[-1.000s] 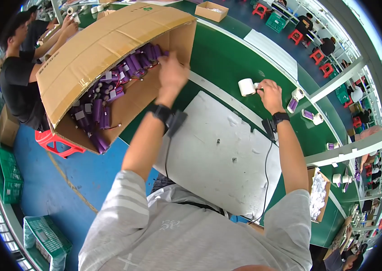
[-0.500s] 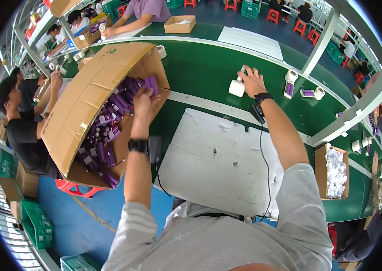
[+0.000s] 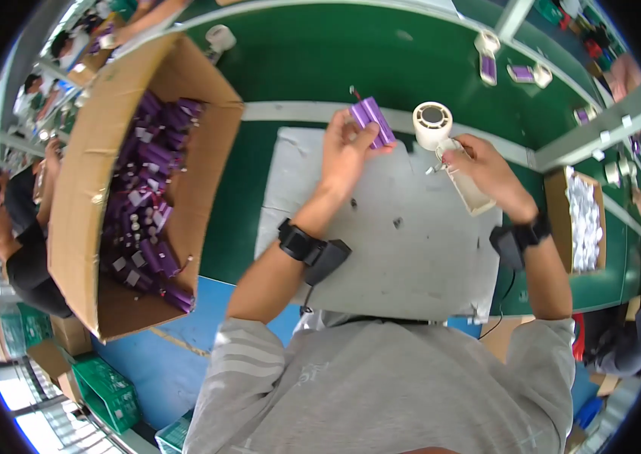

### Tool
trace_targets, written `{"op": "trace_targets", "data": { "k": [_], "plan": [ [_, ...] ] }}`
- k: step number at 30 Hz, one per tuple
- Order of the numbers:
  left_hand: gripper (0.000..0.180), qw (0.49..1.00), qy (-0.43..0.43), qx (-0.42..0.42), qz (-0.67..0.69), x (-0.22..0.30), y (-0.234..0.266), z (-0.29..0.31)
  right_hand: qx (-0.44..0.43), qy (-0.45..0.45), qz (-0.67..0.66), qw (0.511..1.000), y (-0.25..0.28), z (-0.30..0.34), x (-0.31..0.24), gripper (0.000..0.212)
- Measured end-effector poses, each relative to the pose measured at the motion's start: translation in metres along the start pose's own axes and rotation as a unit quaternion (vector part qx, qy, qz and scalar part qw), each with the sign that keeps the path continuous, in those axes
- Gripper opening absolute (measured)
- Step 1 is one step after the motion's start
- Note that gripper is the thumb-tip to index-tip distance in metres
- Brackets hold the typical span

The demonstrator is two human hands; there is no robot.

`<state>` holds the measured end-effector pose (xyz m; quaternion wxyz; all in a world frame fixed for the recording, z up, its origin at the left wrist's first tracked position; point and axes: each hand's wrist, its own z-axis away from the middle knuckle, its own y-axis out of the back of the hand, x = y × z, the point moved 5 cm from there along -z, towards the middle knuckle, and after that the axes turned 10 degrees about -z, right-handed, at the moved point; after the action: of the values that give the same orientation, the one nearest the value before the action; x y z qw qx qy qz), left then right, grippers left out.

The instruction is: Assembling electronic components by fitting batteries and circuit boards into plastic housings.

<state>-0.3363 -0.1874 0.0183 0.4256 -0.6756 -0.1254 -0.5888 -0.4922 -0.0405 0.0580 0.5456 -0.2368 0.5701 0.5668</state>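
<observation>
Over the white foam pad (image 3: 419,265), my left hand (image 3: 344,157) pinches a purple battery pack (image 3: 372,121) with a short wire and plug at its far end. My right hand (image 3: 496,180) is closed around a white handheld fan body (image 3: 433,127). Its round head points away from me, and its hollow handle faces up. A small white connector shows beside the right fingertips. The battery pack and the fan body are apart, side by side.
On the left a large tilted cardboard box (image 3: 78,227) holds many purple battery packs (image 3: 150,163). A smaller box (image 3: 555,219) with white pieces stands at right. White fan bodies with purple packs (image 3: 488,64) lie on the green bench (image 3: 320,53). A person (image 3: 25,242) works beyond the large box.
My left hand has brought a battery pack out of the large box to above the pad. My right hand has drawn the fan body from the far bench toward me.
</observation>
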Motion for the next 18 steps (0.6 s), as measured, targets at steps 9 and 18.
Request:
{"op": "trace_targets", "data": {
  "k": [9, 18],
  "plan": [
    [0.039, 0.971, -0.105, -0.099, -0.19, -0.003, -0.028, 0.03, 0.061, -0.123, 0.158, 0.978, -0.027, 0.09, 0.003, 0.043],
    [0.042, 0.853, -0.322, -0.193, -0.363, 0.013, -0.075, 0.082, 0.105, 0.105, -0.103, 0.984, -0.036, 0.08, -0.013, 0.029]
  ]
}}
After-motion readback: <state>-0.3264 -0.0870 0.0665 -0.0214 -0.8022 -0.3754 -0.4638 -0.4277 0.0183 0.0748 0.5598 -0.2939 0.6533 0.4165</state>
